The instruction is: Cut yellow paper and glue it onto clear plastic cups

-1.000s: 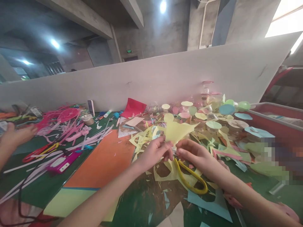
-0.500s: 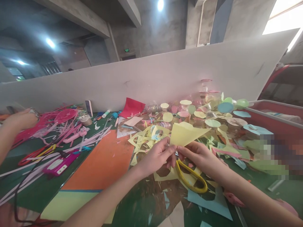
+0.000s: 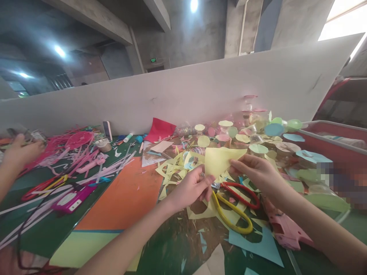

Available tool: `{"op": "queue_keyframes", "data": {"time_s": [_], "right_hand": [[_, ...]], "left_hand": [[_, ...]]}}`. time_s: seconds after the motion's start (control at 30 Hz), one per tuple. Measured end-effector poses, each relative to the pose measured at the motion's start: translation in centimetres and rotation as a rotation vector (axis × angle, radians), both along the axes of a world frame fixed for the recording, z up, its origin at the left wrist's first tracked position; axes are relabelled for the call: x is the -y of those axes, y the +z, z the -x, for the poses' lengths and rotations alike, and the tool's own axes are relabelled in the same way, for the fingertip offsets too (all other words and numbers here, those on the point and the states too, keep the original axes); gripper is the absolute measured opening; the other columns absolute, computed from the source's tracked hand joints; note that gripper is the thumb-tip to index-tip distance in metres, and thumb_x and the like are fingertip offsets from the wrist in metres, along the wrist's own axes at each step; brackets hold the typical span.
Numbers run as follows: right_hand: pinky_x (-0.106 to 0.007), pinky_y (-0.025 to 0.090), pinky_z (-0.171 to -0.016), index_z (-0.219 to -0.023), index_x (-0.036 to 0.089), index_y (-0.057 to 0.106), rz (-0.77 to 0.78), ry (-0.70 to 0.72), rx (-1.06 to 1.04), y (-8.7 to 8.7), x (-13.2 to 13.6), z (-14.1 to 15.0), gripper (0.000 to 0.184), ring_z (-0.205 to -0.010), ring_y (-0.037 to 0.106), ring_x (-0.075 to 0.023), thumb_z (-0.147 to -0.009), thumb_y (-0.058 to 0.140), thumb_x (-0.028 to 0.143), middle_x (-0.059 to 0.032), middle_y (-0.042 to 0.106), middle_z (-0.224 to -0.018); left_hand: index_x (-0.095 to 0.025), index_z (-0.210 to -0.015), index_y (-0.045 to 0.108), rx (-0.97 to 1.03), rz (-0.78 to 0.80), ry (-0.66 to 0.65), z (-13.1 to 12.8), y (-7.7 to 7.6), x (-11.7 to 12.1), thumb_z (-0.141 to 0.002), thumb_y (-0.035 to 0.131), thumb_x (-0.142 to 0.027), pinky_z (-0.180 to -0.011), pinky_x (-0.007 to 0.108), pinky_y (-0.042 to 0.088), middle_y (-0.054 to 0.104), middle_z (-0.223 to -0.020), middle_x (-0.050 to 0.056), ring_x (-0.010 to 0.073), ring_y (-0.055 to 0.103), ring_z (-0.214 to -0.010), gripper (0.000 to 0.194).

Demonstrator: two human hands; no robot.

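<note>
My left hand (image 3: 189,189) pinches the lower corner of a pale yellow paper sheet (image 3: 219,160). The fingertips of my right hand (image 3: 258,172) grip the sheet's lower right edge. Just below the hands lie yellow-handled scissors (image 3: 232,217) and red-handled scissors (image 3: 242,194), neither held. A pink glue gun (image 3: 286,231) rests under my right forearm. Yellow paper scraps (image 3: 172,168) are strewn beside my left hand, and a blue paper piece (image 3: 255,244) sits near the table's front.
At the far left, another person's hand (image 3: 21,152) reaches over pink paper strips (image 3: 83,160). An orange sheet (image 3: 120,198) lies on the green table (image 3: 172,248). Paper circles and plastic cups (image 3: 243,131) crowd the back, before a white partition (image 3: 172,103). A red-walled bin (image 3: 329,139) stands right.
My right hand has moved up and to the right, uncovering the red-handled scissors and pink glue gun. The yellow sheet has turned slightly. The other person's hand has shifted at the far left.
</note>
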State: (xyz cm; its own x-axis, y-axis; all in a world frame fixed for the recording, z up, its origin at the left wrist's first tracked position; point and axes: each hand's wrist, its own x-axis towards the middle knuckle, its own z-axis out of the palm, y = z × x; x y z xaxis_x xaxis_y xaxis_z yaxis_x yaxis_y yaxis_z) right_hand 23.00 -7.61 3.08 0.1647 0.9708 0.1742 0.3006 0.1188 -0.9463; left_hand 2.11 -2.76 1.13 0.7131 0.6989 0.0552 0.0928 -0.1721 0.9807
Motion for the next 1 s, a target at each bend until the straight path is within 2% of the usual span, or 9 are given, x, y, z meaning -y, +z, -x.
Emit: {"op": "queue_keyframes", "data": {"time_s": [0.17, 0.4, 0.57, 0.7, 0.83, 0.9, 1.0], "right_hand": [[-0.023, 0.043, -0.065, -0.066, 0.021, 0.061, -0.081, -0.06, 0.0, 0.2, -0.3, -1.1, 0.039, -0.066, 0.055, -0.0146, -0.081, 0.062, 0.056, 0.0011, 0.059, -0.066], [-0.023, 0.039, -0.06, -0.064, 0.021, 0.06, -0.08, -0.076, 0.028, 0.6, 0.2, -0.5, 0.039, -0.063, 0.052, -0.0136, -0.086, 0.057, 0.053, 0.0015, 0.057, -0.063], [-0.023, 0.041, -0.061, -0.066, 0.022, 0.06, -0.08, -0.072, 0.01, 0.6, 0.2, -0.4, 0.039, -0.064, 0.052, -0.0145, -0.087, 0.054, 0.054, 0.0011, 0.058, -0.065], [-0.023, 0.042, -0.062, -0.066, 0.022, 0.059, -0.064, -0.069, -0.019, 0.4, 0.0, -0.3, 0.04, -0.064, 0.053, -0.015, -0.087, 0.054, 0.056, 0.0007, 0.059, -0.065], [-0.024, 0.044, -0.065, -0.067, 0.021, 0.058, -0.037, 0.002, -0.038, 0.2, 0.0, -0.1, 0.041, -0.066, 0.054, -0.0155, -0.087, 0.054, 0.057, -0.0003, 0.059, -0.067], [-0.025, 0.045, -0.067, -0.069, 0.021, 0.058, -0.021, 0.054, -0.026, -0.1, 0.1, 0.0, 0.041, -0.068, 0.054, -0.0157, -0.087, 0.053, 0.057, -0.0006, 0.059, -0.07], [-0.025, 0.045, -0.068, -0.071, 0.021, 0.058, -0.021, 0.116, 0.009, -0.4, 0.1, 0.2, 0.041, -0.069, 0.055, -0.0157, -0.089, 0.05, 0.058, -0.0005, 0.06, -0.071]], "left_hand": [[-0.016, -0.124, 0.048, -0.026, -0.013, 0.016, 0.2, -0.1, -0.2, -0.091, 0.05, -0.052, -0.045, 0.018, 0.034, 0.053, -0.052, -0.006, 0.0088, 0.044, -0.044, 0.049], [-0.016, -0.118, 0.05, -0.04, -0.02, 0.032, 0.2, -0.3, -0.5, -0.089, 0.049, -0.055, -0.044, 0.018, 0.033, 0.055, -0.053, -0.005, 0.0086, 0.044, -0.043, 0.048], [-0.016, -0.111, 0.047, -0.034, -0.007, 0.019, 0.2, -0.3, -0.4, -0.09, 0.05, -0.051, -0.045, 0.02, 0.034, 0.059, -0.056, -0.003, 0.0094, 0.046, -0.045, 0.041], [-0.018, -0.096, 0.048, -0.009, -0.01, 0.038, 0.3, -0.3, -0.4, -0.092, 0.047, -0.05, -0.048, 0.022, 0.036, 0.063, -0.065, 0.0, 0.0103, 0.048, -0.05, 0.032], [-0.019, -0.082, 0.048, 0.023, -0.127, 0.182, 0.5, -0.3, -0.5, -0.092, 0.048, -0.047, -0.06, 0.023, 0.04, 0.056, -0.075, -0.001, 0.0115, 0.05, -0.065, 0.03], [-0.019, -0.081, 0.049, 0.014, -0.181, 0.257, 0.5, -0.2, -0.5, -0.091, 0.049, -0.046, -0.065, 0.022, 0.039, 0.052, -0.076, -0.002, 0.0116, 0.048, -0.069, 0.029], [-0.019, -0.087, 0.053, 0.017, -0.168, 0.269, 0.5, 0.0, -0.5, -0.091, 0.05, -0.045, -0.068, 0.022, 0.039, 0.05, -0.077, -0.003, 0.0122, 0.049, -0.073, 0.027]]}}
